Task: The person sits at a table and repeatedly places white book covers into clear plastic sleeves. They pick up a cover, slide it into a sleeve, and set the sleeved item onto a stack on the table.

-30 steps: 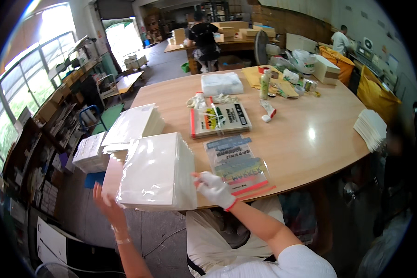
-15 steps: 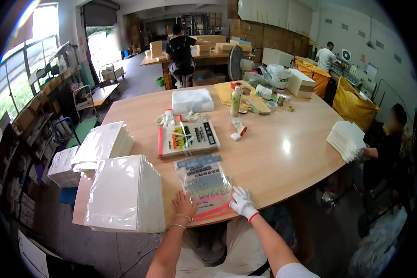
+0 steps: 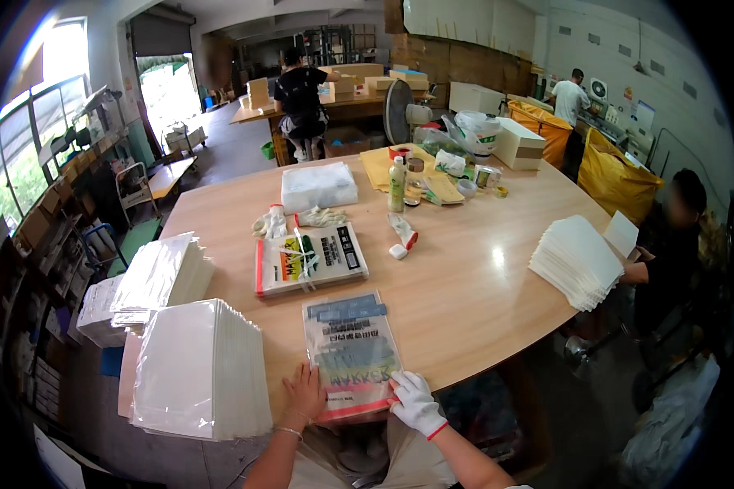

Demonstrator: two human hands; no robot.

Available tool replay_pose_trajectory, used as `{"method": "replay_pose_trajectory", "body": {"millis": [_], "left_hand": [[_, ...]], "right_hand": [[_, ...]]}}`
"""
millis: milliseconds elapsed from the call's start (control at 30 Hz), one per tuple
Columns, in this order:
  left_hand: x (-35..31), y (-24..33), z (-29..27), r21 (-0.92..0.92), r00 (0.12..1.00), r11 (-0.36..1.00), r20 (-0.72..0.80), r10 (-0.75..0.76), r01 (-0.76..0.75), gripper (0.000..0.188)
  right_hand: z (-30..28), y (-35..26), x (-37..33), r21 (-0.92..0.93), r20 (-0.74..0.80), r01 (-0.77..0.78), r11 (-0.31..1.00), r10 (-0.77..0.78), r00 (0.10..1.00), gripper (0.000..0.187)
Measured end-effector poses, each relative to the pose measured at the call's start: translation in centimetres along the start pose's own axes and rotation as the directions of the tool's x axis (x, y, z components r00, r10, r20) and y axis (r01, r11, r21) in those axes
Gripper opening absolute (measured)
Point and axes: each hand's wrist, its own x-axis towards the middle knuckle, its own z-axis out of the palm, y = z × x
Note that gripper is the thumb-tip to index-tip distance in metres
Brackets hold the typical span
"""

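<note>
A clear printed plastic bag point(image 3: 352, 359) with a red strip along its near end lies flat at the table's front edge. My bare left hand point(image 3: 304, 395) rests along the bag's left side, its fingers stretched out and open. On the right side, my right hand point(image 3: 418, 405), in a white glove with a red cuff, is closed on the bag's edge near the strip; its thumb is partly hidden. Just beyond lies a stack of similar printed bags point(image 3: 314, 259) tied with a clear band.
Left stand tall stacks of white sleeved sheets point(image 3: 175, 367). Spare gloves point(image 3: 271, 222), a white wrapped bundle point(image 3: 320, 187), a bottle point(image 3: 396, 184) and tape rolls lie farther back. At right a seated person handles white sheets point(image 3: 575, 261); two other people work in the background.
The bag has turned straighter and slid nearer the table edge, with both hands moving along. At right, the seated person's white stack has shifted, and a separate sheet now shows beside it.
</note>
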Motion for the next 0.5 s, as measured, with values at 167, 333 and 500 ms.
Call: {"method": "replay_pose_trajectory", "body": {"millis": [167,333,500], "left_hand": [[2.7,3.3,0.0,0.038,0.990,0.990,0.036,-0.138,0.137,0.051],[2.1,4.2,-0.1,0.040,0.966,0.965,-0.011,-0.260,0.260,0.051],[1.6,3.3,2.4,-0.105,0.948,0.964,-0.184,-0.259,0.243,0.053]], "right_hand": [[-0.1,2.0,1.4,0.027,0.031,-0.225,0.974,0.224,0.974,0.035],[-3.3,4.1,-0.3,0.444,0.099,-0.433,0.785,0.437,0.894,0.021],[-13.4,9.0,-5.5,0.745,0.024,-0.506,0.435,0.740,0.672,0.020]]}}
